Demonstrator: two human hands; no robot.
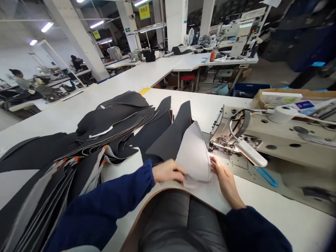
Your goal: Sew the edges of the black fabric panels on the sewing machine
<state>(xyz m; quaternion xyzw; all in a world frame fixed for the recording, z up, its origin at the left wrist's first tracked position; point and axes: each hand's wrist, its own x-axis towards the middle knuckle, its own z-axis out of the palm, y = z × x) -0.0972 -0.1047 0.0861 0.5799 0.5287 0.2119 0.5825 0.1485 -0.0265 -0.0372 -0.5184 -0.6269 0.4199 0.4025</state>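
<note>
A fabric panel (pixel 195 152) lies with its light grey face up beside the sewing machine (pixel 286 136). My left hand (pixel 169 171) has its fingers curled closed on the panel's lower left corner, where a bit of orange shows; the fingertips are slightly blurred. At the panel's right edge, my right hand (pixel 224 176) pinches the border with thumb and fingers, just in front of the machine's needle area (pixel 223 147). A dark fabric panel (pixel 172 138) lies directly left of the light one, partly under it.
Stacks of dark cut pieces (pixel 115 122) cover the table's left side, and more pieces with orange marks (pixel 70 175) hang over the front edge. Blue-handled tweezers (pixel 266 175) rest by the machine's lamp (pixel 253 152). A cardboard box (pixel 265 99) stands behind the machine.
</note>
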